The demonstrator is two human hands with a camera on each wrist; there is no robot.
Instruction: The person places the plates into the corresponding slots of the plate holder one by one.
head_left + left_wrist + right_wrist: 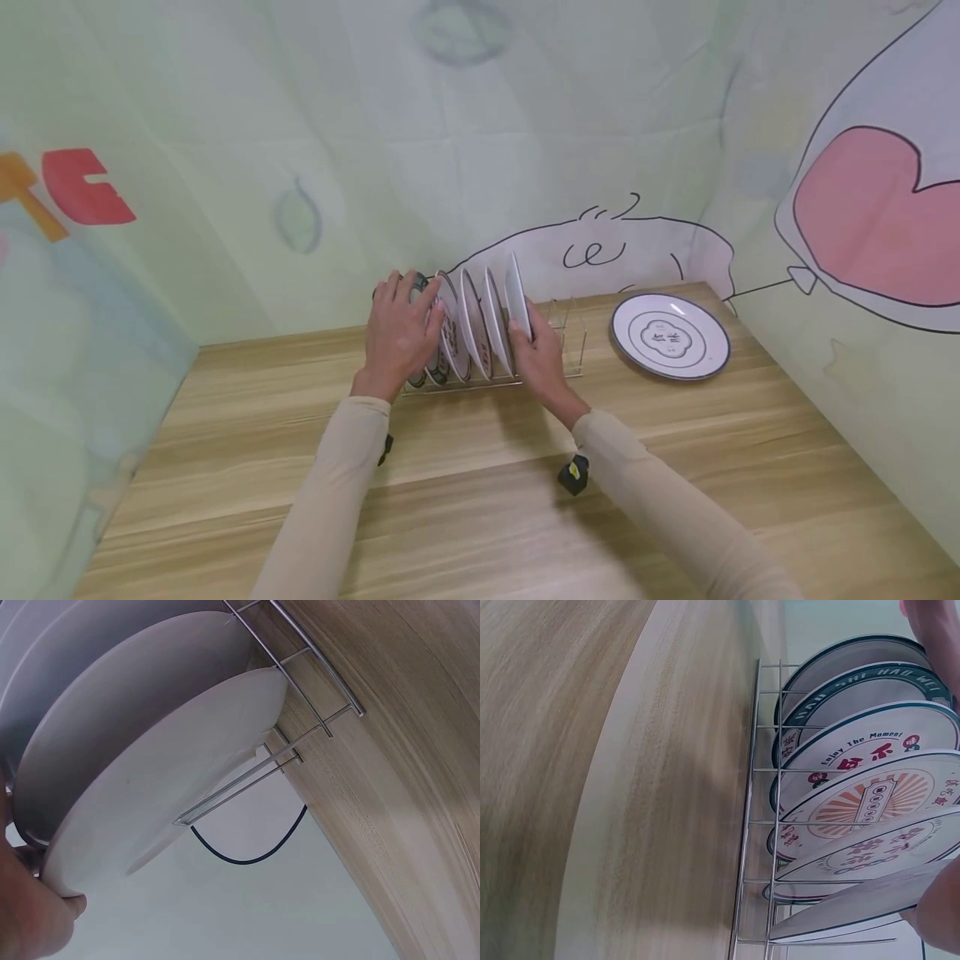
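Note:
Several patterned plates [877, 806] stand on edge in a wire rack [751, 825]. At the rack's left end, my left hand [401, 329] lies over the tops of the leftmost plates. In the left wrist view a fingertip [73, 905] curls over the rim of the outermost plate [165, 780], whose plain back shows. My right hand [542, 354] grips the rightmost standing plate [517, 292] between thumb and fingers. That plate tilts slightly, with its lower edge at the rack wires in the right wrist view. The left hand covers part of the plates beneath it.
A blue-rimmed plate [671, 337] lies flat on the wooden table [465, 500], right of the rack. Bare wire slots [573, 333] stand between it and my right hand. A printed cloth wall [360, 150] rises right behind the rack.

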